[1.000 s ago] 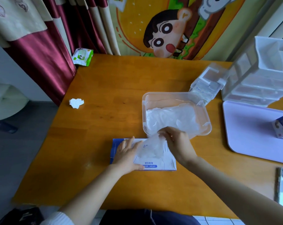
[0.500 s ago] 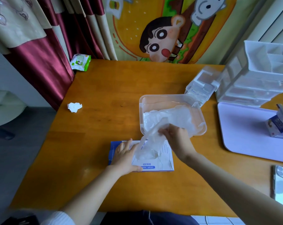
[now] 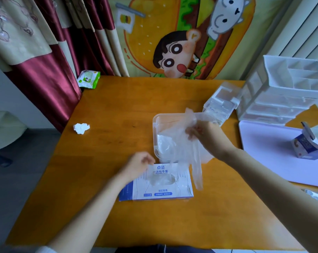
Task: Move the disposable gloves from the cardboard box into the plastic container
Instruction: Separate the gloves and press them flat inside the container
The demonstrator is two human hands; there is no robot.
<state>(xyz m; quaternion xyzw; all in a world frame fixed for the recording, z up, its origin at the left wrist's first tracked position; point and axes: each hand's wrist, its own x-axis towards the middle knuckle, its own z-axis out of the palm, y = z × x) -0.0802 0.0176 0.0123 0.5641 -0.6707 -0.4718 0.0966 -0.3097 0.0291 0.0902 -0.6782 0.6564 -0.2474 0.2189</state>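
The right hand (image 3: 207, 137) pinches one disposable glove (image 3: 183, 147) between thumb and fingertips and holds it up over the plastic container (image 3: 155, 121). The glove is thin, clear and crinkled; the table (image 3: 118, 125) and the container show through it. Its cuff bunches at the fingers, and its long floppy fingers hang down past the container's near rim, over the far right corner of the cardboard box (image 3: 162, 190). The box lies flat, near the person, white and blue with printed text. More clear film shows in its oval opening (image 3: 163, 179). A pale heap of gloves (image 3: 163, 147) lies inside the clear container, which stands just beyond the box. The left hand (image 3: 138, 165) rests on the box's far left corner with its fingers bent; it is blurred, so whether it grips anything cannot be told. The two hands are well apart.
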